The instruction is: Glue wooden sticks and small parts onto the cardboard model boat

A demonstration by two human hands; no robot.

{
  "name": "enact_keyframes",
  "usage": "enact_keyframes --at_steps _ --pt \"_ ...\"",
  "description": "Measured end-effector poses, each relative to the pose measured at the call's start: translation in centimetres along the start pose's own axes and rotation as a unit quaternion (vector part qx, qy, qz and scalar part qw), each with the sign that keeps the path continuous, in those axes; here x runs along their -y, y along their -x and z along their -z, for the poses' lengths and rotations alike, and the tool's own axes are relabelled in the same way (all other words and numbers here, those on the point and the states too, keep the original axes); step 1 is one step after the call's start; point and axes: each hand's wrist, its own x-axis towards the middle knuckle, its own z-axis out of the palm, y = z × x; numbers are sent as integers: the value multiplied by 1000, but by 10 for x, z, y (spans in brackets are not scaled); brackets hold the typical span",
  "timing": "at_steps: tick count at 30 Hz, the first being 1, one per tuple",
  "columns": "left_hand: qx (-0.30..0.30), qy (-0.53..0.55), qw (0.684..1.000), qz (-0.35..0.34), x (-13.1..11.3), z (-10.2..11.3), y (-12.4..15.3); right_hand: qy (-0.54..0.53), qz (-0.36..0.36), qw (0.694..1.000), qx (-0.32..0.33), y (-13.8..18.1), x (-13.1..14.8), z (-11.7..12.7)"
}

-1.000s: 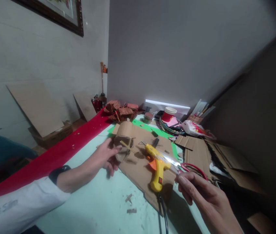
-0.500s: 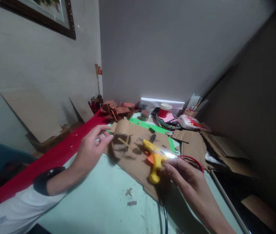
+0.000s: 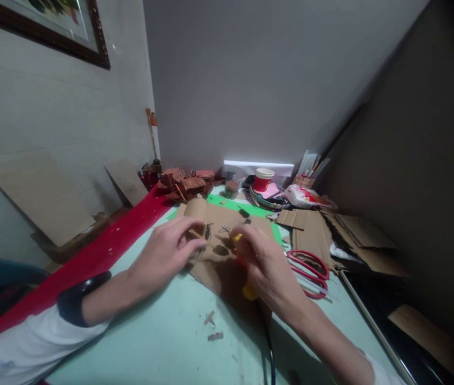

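Observation:
My left hand is closed around the left side of a small curved cardboard piece, which its fingers mostly hide. A thin wooden stick slants across that piece, beside my thumb. My right hand is wrapped around a yellow hot glue gun, whose metal nozzle points left toward the cardboard piece. Most of the gun's body is covered by my hand. Under both lies a flat cardboard sheet with a dark round patch on it.
Red-handled scissors lie right of my right hand. A black cord runs toward me. Cardboard scraps are stacked at the right. Behind stand a red-and-white cup, a jar and reddish-brown models.
My right hand has moved left and wrapped around the glue gun, uncovering the scissors. My left hand has moved right and closed on the cardboard piece. The view has shifted slightly.

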Motion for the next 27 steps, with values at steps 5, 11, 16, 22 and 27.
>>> enact_keyframes --at_steps 5,11,16,22,27 --pt "4 42 999 -1 -1 -4 -5 84 27 995 48 -4 1 -8" --pt "38 102 993 34 3 -3 -10 99 18 990 95 -6 0 -18" --pt "63 137 987 47 9 2 -9 48 56 995 66 4 5 -17" --pt "76 151 985 40 13 7 -9 55 47 994 82 7 8 -23" --pt "104 130 986 22 14 8 -10 47 47 994 85 4 6 -25"
